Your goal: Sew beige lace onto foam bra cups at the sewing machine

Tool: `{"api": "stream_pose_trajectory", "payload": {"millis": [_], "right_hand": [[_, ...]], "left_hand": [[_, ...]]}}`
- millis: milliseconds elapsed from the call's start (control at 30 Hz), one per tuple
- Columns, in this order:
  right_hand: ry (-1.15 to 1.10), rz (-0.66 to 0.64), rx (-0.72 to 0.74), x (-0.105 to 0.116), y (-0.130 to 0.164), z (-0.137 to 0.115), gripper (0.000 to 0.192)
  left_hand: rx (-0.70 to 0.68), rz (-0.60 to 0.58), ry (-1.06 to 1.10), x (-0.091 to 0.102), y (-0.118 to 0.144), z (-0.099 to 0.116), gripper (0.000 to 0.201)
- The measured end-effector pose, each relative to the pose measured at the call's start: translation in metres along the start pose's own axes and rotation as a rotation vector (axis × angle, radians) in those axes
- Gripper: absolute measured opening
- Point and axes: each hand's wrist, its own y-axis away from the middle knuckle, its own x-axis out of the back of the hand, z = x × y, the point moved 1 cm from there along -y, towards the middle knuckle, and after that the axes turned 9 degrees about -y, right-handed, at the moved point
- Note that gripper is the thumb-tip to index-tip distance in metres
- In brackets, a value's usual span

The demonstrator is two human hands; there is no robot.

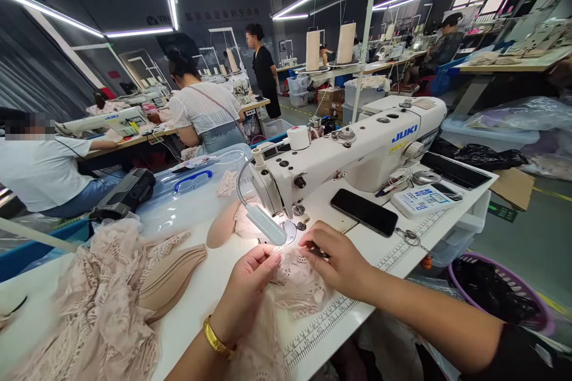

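My left hand (pixel 254 277), with a gold bangle on its wrist, pinches the edge of a pale pink lace piece (pixel 297 286). My right hand (pixel 342 259) is closed at the same lace, its fingertips at the upper edge. A small dark tool (pixel 318 252) shows between its fingers, mostly hidden, so its kind is unclear. Both hands are just in front of the needle area of a white sewing machine (pixel 330 152). A clip-on lamp (pixel 266 224) lights the spot. Beige moulded bra cups (pixel 172 280) lie left of my hands, beside heaped lace fabric (pixel 107 303).
A black phone (pixel 364 212), a white-and-blue box (pixel 420 199) and a key ring (pixel 411 237) lie right of my hands. A printed ruler (pixel 322 327) runs along the table's front edge. Behind are a clear plastic bin lid (pixel 192 190) and co-workers at other machines.
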Motion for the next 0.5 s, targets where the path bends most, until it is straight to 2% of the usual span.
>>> {"api": "stream_pose_trajectory", "payload": {"millis": [100, 233, 300, 400, 500], "right_hand": [[0.021, -0.077, 0.070, -0.008, -0.003, -0.005, 0.008], [0.030, -0.093, 0.072, -0.016, -0.010, -0.002, 0.005], [-0.037, -0.070, 0.017, -0.016, -0.012, 0.000, 0.005], [-0.168, -0.016, -0.148, -0.013, -0.015, 0.002, 0.016], [-0.258, 0.003, -0.263, -0.011, -0.015, 0.004, 0.018]], "left_hand": [[-0.008, -0.045, 0.001, 0.000, 0.000, -0.002, 0.031], [-0.021, -0.075, -0.030, 0.001, 0.000, -0.003, 0.031], [-0.021, -0.050, -0.049, 0.002, -0.001, -0.002, 0.033], [-0.027, -0.014, -0.069, 0.002, -0.001, 0.000, 0.034], [-0.009, -0.035, -0.040, 0.001, -0.002, 0.000, 0.034]]}}
